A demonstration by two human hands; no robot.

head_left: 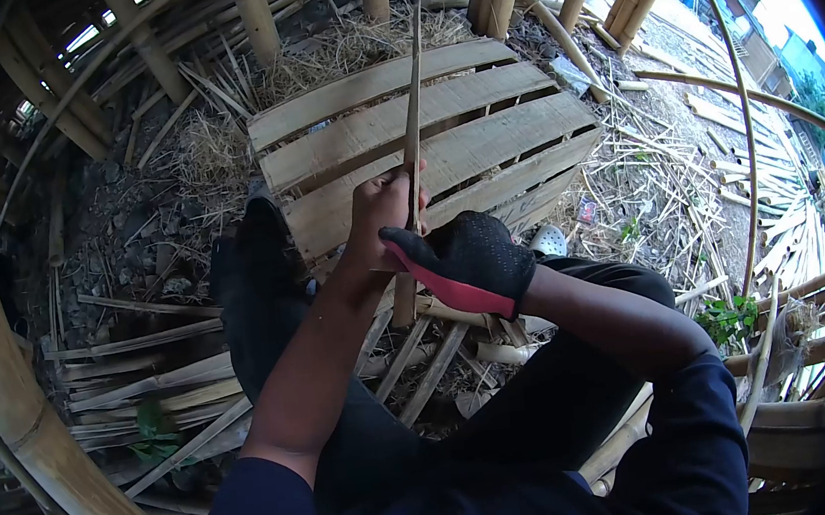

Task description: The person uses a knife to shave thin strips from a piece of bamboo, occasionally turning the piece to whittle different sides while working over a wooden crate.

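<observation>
A long, narrow bamboo strip (pixel 414 106) points up and away from me, its far end tapering above the wooden slats. My left hand (pixel 386 212), bare, is closed around the strip partway along. Just below it, my right hand (pixel 473 256) wears a black glove with a pink edge. Its fingers are curled and its thumb lies across the strip. Whether a tool is also inside the glove is hidden. The strip's lower part (pixel 404 301) shows beneath the hands, between my legs.
A slatted wooden crate (pixel 439 124) stands in front of me. Bamboo posts (pixel 254 18) rise behind it, and a thick bamboo pole (pixel 14 390) curves along the left. Split bamboo (pixel 153 375), straw and stones litter the ground. A pale perforated shoe (pixel 548 240) shows near my right knee.
</observation>
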